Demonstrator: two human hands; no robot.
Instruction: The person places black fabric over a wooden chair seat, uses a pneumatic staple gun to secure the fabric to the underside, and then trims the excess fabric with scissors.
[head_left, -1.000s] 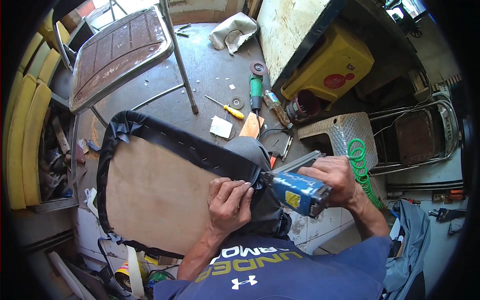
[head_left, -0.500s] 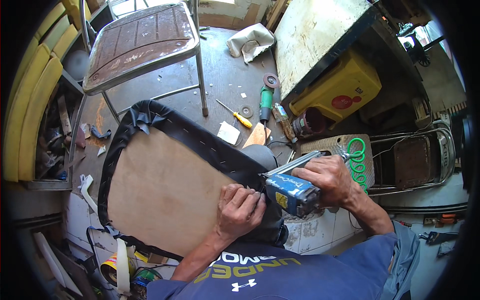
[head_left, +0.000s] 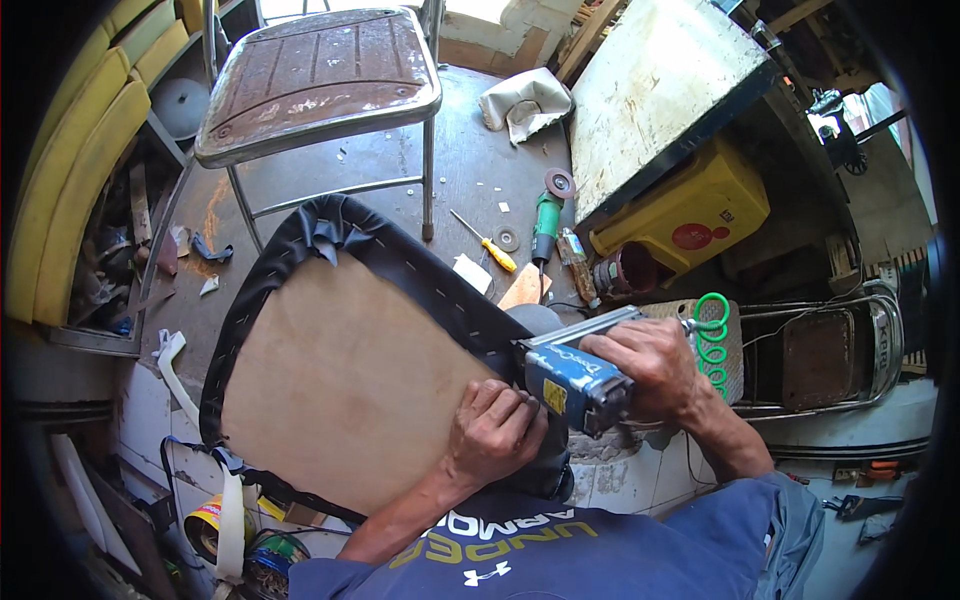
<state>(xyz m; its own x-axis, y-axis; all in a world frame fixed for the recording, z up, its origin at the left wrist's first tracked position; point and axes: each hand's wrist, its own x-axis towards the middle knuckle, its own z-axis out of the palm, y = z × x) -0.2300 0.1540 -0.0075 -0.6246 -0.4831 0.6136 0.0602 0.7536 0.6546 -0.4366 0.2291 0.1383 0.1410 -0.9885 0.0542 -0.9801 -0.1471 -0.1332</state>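
A seat panel with a tan board back (head_left: 330, 350) rests across my lap, its border wrapped in black vinyl (head_left: 400, 270) with a row of staples along it. My left hand (head_left: 497, 432) is closed at the panel's right corner, pinching the folded vinyl edge; its fingertips are partly hidden. In my right hand (head_left: 650, 370) is a blue pneumatic staple gun (head_left: 575, 378), its fingers wrapped around the handle. The gun's nose lies over the vinyl just beyond my left knuckles; whether it touches cannot be made out. A coiled green air hose (head_left: 712, 340) trails behind the gun.
A worn metal folding chair (head_left: 330, 75) stands ahead on the left. On the floor lie a yellow-handled screwdriver (head_left: 498, 255), a green angle grinder (head_left: 547, 220) and a grinding disc (head_left: 507, 238). A yellow container (head_left: 690, 205) sits under the bench (head_left: 660, 90); yellow foam pads (head_left: 90, 180) stack far left.
The view has shifted slightly, so the surroundings sit further right. The staple gun's nose has come a little closer over the vinyl by my left hand. Both hands keep their hold.
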